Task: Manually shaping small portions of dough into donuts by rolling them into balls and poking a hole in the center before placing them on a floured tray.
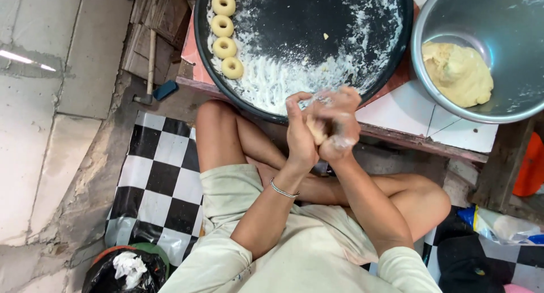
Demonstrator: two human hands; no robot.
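Pale dough is pressed between a seated person's two floury hands, the left hand and right hand cupped closed around the small lump, just off the near rim of a round black tray. Flour dusts the tray, and a row of ring-shaped dough pieces lines its left edge. Right of the tray, a metal bowl holds a larger mass of dough. Below the tray lies a black-and-white checkered mat.
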